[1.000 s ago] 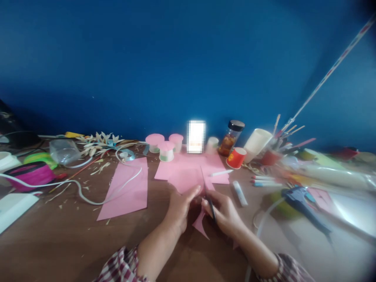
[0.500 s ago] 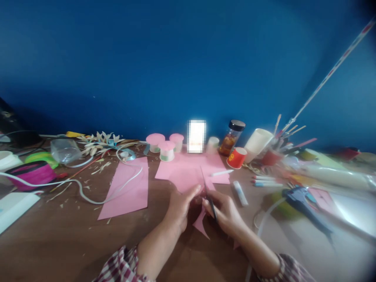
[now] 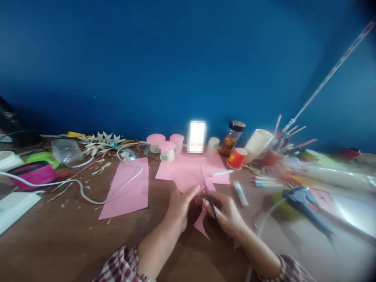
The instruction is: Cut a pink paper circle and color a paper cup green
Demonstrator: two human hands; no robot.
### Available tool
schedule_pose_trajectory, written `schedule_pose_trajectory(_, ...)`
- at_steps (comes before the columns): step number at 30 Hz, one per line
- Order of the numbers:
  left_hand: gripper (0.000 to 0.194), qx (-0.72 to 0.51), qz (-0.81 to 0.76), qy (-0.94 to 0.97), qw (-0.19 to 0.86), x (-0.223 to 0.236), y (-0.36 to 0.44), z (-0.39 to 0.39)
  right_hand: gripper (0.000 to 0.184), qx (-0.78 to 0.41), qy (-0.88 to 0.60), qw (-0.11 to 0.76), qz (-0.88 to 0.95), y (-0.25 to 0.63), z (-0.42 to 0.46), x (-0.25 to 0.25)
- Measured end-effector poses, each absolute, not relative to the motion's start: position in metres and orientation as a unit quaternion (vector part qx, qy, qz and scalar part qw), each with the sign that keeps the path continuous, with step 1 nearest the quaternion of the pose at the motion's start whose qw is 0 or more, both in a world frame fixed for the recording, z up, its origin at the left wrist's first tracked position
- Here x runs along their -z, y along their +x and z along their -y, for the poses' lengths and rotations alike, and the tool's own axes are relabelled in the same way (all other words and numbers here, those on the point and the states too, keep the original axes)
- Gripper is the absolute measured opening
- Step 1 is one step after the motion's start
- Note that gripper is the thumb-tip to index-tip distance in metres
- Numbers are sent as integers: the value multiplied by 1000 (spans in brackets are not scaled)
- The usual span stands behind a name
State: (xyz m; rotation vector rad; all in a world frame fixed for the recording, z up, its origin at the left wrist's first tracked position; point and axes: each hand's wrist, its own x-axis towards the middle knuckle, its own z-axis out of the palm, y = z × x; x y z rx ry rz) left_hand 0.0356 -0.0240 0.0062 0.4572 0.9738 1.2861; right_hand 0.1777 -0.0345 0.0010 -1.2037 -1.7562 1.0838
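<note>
In the middle of the head view, my right hand (image 3: 227,211) is closed round the dark handles of a pair of scissors (image 3: 212,207), whose blades point away from me over pink paper. My left hand (image 3: 180,205) pinches a piece of pink paper (image 3: 189,183) beside the blades, thumb on top. A curved, pointed strip of pink paper (image 3: 201,227) hangs below, between the two hands. Under and beyond them lies a larger pink sheet (image 3: 166,170) with a white pen (image 3: 222,172) on it. My left fingertips are partly hidden.
At left lies another pink sheet (image 3: 129,192), crossed by a white cable (image 3: 85,197). Three cups with pink paper tops (image 3: 167,146) stand at the back, near a red paper cup (image 3: 236,158) and a lidded jar (image 3: 232,139). A glue gun (image 3: 305,207) lies at right.
The pink paper in my left hand has turned slightly and its left edge has moved a little to the right. Both hands stay nearly where they were.
</note>
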Motion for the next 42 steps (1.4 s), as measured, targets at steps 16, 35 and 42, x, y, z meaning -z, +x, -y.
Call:
schedule_pose_trajectory(16, 41, -583, -439, 173, 661, -1, 36, 24, 34, -434, -452, 372, 685, 177, 35, -3)
schedule_pose_trajectory(35, 40, -564, -445, 214, 662, 0, 34, 23, 36, -431, -468, 366, 680, 178, 36, -1)
schedule_pose_trajectory(42, 42, -584, -438, 215, 649, -5, 34, 23, 32, -431, -472, 356, 682, 178, 35, -2)
